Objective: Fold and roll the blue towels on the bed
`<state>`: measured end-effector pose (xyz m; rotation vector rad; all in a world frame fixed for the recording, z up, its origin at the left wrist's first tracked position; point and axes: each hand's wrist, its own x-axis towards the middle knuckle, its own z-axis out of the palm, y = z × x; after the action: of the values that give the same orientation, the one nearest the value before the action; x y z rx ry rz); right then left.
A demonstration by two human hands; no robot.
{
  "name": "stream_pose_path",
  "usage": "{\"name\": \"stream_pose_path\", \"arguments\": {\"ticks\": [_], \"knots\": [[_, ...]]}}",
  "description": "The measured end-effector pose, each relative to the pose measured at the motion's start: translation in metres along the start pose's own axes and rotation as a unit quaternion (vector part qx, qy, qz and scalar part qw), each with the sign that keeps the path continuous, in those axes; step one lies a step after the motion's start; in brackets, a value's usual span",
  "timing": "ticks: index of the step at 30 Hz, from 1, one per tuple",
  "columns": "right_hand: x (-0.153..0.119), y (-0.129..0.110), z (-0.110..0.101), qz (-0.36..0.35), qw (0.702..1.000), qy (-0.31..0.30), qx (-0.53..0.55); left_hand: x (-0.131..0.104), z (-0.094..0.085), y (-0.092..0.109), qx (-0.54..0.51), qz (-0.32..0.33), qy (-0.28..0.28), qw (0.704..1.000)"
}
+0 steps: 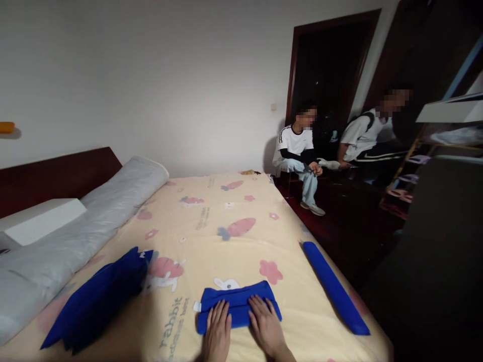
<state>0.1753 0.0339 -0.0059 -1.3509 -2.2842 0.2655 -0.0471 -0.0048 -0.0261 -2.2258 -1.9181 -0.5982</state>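
Note:
A folded blue cloth point(238, 300) with a white tag at its left end lies on the patterned bed sheet point(204, 236). My left hand point(219, 324) rests flat on the cloth's left half, fingers stretched forward. On its right half my right hand point(264, 324) presses down, palm low and fingers slightly spread. A crease runs along the cloth between the hands. To the left lies a loose heap of blue cloth point(103, 296). A long, narrow folded blue strip point(334, 286) lies along the bed's right edge.
A long grey bolster point(113, 211) runs along the headboard point(56, 173), with a white box point(45, 218) on it. Two people point(298, 146) sit beyond the bed's right side. A rack point(407, 176) and a dark upright surface point(433, 241) stand at right.

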Motion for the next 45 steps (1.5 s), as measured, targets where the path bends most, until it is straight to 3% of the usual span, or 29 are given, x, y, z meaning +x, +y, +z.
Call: {"name": "stream_pose_path", "arguments": {"ticks": [3,6,8,10,13,15,18,20,23,25,28,31,33,36,39,43,45], "knots": [[-0.011,0.039,-0.005,0.08,0.996,0.03,-0.041,-0.009,-0.005,-0.034,0.027,-0.048,0.001,0.998],[-0.022,0.059,-0.005,0.144,0.985,0.061,-0.073,-0.014,-0.002,-0.048,0.058,-0.122,0.033,0.99],[-0.022,0.052,-0.004,0.153,0.982,0.08,-0.078,-0.011,0.005,-0.04,0.057,-0.129,0.056,0.989],[-0.015,0.033,-0.003,0.107,0.99,0.067,-0.056,-0.003,0.012,-0.019,0.016,-0.075,0.049,0.996],[0.003,-0.002,0.001,-0.014,1.0,-0.013,0.013,0.013,0.02,0.016,-0.062,-0.02,-0.009,0.998],[0.014,-0.014,0.002,-0.031,0.997,-0.051,0.039,0.021,0.019,0.027,-0.087,-0.033,-0.052,0.994],[0.021,0.001,0.001,0.057,0.998,-0.035,0.014,0.023,0.009,0.009,-0.076,-0.073,-0.079,0.991],[0.018,0.026,0.0,0.114,0.993,-0.009,-0.017,0.018,0.001,-0.018,-0.039,-0.114,-0.062,0.991],[0.01,0.056,-0.001,0.142,0.989,0.021,-0.047,0.008,-0.003,-0.051,0.028,-0.196,-0.011,0.98],[0.007,0.057,-0.001,0.145,0.987,0.036,-0.054,0.006,0.002,-0.056,0.061,-0.223,0.025,0.973],[0.012,0.029,0.001,0.104,0.994,0.022,-0.022,0.013,0.015,-0.036,0.061,-0.155,0.043,0.985],[0.023,-0.007,0.003,0.012,0.998,-0.046,0.041,0.027,0.022,-0.005,0.015,-0.053,-0.018,0.998],[0.029,-0.016,0.004,0.013,0.995,-0.082,0.051,0.036,0.015,0.007,0.014,-0.068,-0.085,0.994],[0.034,0.001,0.001,0.107,0.991,-0.083,0.01,0.044,-0.007,0.0,0.062,-0.16,-0.183,0.968],[0.032,0.035,-0.002,0.175,0.982,-0.063,-0.028,0.044,-0.03,-0.022,0.089,-0.217,-0.234,0.944],[0.027,0.06,0.0,0.174,0.982,-0.058,-0.032,0.043,-0.039,-0.034,0.111,-0.234,-0.241,0.935],[0.026,0.059,0.001,0.175,0.983,-0.042,-0.043,0.044,-0.037,-0.032,0.134,-0.226,-0.207,0.942]]}}
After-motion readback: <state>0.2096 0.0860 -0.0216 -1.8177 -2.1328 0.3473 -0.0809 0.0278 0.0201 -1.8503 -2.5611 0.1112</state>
